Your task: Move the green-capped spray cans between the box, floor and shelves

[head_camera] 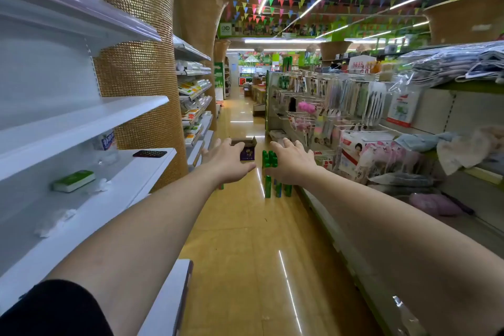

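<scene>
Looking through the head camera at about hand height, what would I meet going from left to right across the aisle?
Green-and-white packet on the white shelf → black flat item → gold mosaic pillar → left hand → green bottles → right hand → pink packets on the right-hand shelf.

2 bare arms stretched forward, parallel | left hand (pixel 228 161) palm down, fingers relaxed, holds nothing | right hand (pixel 293 160) palm down, fingers spread
</scene>
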`<state>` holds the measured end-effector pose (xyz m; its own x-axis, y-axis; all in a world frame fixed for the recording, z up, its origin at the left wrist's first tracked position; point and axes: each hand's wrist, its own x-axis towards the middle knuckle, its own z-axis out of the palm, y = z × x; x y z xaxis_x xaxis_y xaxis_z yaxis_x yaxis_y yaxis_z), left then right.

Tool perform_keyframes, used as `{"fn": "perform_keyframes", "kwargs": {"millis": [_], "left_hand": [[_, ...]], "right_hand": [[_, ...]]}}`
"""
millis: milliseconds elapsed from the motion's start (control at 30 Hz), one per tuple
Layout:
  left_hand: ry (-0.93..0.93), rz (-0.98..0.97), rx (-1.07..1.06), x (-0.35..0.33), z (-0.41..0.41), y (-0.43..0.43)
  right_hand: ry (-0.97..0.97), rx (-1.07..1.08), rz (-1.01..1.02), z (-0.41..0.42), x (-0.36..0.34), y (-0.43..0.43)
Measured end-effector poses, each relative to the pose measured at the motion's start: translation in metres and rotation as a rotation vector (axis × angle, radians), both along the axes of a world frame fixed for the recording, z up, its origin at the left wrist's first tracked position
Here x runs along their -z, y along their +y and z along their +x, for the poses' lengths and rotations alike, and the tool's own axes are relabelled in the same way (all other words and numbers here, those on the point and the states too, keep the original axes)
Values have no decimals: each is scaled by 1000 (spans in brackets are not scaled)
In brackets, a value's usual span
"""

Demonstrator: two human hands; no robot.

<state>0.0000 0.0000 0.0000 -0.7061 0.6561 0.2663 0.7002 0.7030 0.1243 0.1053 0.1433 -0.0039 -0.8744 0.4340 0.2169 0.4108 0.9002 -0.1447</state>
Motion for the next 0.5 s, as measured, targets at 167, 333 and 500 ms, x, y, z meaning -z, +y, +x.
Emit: {"fn": "perform_keyframes", "kwargs": {"millis": [167, 333, 500], "left_hand": [[-4, -17, 4, -1, -38, -7], [-26, -36, 0, 1, -76, 4], [-16, -13, -9, 2, -116, 39]], "right_hand": [[12, 22, -20, -33, 1, -10], [6, 27, -28, -72, 10, 2], [-1, 29, -16, -116, 18, 39]]}}
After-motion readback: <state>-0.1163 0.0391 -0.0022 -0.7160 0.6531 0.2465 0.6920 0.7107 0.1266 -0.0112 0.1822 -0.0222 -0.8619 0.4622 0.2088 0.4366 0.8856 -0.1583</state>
